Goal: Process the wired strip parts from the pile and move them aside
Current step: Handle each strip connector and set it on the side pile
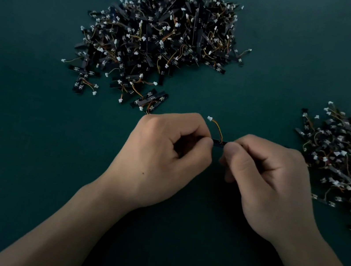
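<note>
Where the fingertips [205,143] of both hands nearly meet, a short black strip part [218,143] is pinched at either end, its long axis running level from left to right across the view. Only its middle shows between the thumbs; both ends are hidden in the grips. From that bare stretch a thin orange and yellow wire [218,129] rises and arcs to the left, ending in a small white connector [209,118] that points up and away from the person. The left hand [162,151] has thumb and forefinger closed tight on the strip's left end, the other fingers curled into the palm. The right hand [266,178] mirrors it, thumb pressed against curled forefinger on the right end. Both hands are over the dark green table [21,118]; whether they rest on it cannot be told. Beyond the left hand lies the large pile [162,37] of like strips and wires, its nearest pieces just beside the knuckles. A second, smaller heap [346,161] lies to the right, near the right hand and running out of view.
</note>
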Motion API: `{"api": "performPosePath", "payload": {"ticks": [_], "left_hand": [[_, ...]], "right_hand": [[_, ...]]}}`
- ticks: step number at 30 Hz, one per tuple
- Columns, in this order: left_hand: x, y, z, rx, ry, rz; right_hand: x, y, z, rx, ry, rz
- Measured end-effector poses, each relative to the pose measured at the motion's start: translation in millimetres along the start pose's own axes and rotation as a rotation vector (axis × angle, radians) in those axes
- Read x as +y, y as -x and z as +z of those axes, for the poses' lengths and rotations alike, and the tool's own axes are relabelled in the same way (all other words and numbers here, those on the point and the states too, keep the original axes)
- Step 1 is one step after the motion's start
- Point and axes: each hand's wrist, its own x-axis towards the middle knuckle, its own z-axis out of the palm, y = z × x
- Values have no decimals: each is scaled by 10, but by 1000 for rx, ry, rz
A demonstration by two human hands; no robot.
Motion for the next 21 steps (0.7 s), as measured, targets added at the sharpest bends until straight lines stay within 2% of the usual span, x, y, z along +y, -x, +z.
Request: {"api": "performPosePath", "payload": {"ticks": [12,21], "left_hand": [[-11,9,-11,-50,35,18],[-60,24,-23,-93,21,82]], "right_hand": [[8,5,-10,-27,-7,-29],[4,21,-70,-160,-24,-9]]}}
